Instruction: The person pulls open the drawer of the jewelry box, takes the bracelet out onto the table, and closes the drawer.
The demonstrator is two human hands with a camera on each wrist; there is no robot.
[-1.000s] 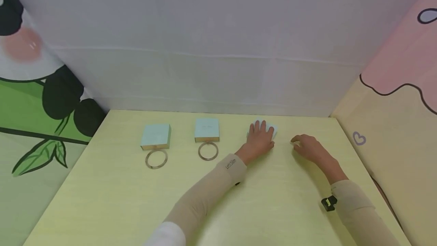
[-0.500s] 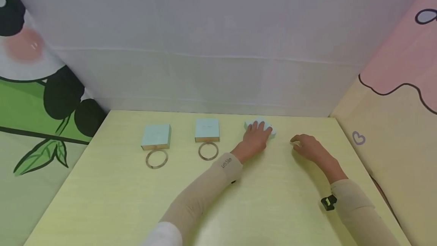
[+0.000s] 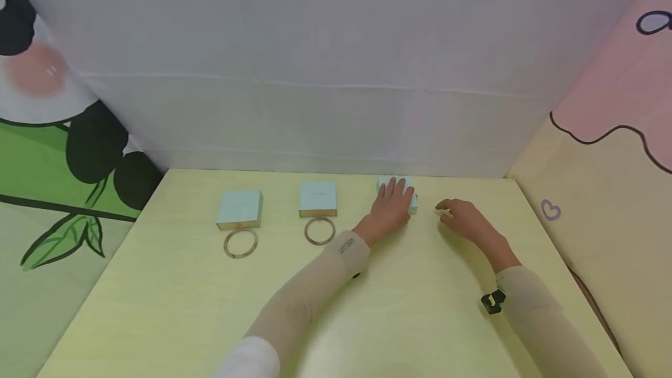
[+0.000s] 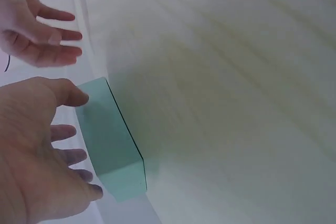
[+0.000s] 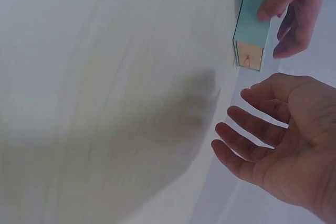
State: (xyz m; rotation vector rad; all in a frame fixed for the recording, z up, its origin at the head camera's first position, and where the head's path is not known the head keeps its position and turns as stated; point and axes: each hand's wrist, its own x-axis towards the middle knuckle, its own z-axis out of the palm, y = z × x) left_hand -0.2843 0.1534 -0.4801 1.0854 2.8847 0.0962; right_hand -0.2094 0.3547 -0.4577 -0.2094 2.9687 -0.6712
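A small light-blue box (image 3: 412, 207) stands near the table's back edge, right of centre. My left hand (image 3: 388, 210) holds it, fingers spread over the top and thumb against the near side. In the left wrist view, the thumb overlaps a corner of the box (image 4: 107, 135). The right wrist view shows the box's orange end (image 5: 249, 55), with a small loop on it, facing my right hand. My right hand (image 3: 462, 219) hovers just right of the box, fingers loosely bent and holding nothing.
Two similar light-blue boxes, one at the left (image 3: 240, 209) and one at the centre (image 3: 318, 198), stand along the back. Silvery bangles lie in front of them, one at the left (image 3: 240, 243) and one at the centre (image 3: 319, 231). A white cloth backdrop (image 3: 336, 127) rises behind the table.
The box under my left hand has turned until its edges line up with the table's back edge. My left hand shifted slightly left; my right hand moved a little left, nearer the box.
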